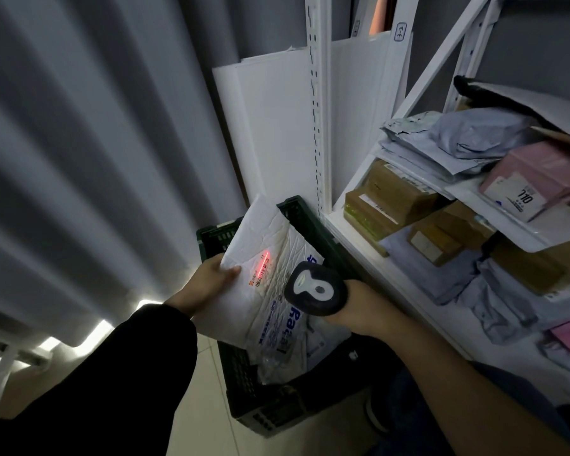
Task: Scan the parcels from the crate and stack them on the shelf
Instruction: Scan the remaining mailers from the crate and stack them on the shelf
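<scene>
Head: left hand (208, 281) grips parcel (267, 232) edge; right hand (359, 307) grips scanner (316, 289).

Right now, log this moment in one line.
phase: scanning | left hand: holds white padded mailer | right hand: grips black scanner | red beam: on mailer's barcode | dark green plastic crate: below, parcels inside

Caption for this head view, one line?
Left hand holds a white parcel above the dark crate while the right hand aims a scanner, its red line across the barcode.
</scene>
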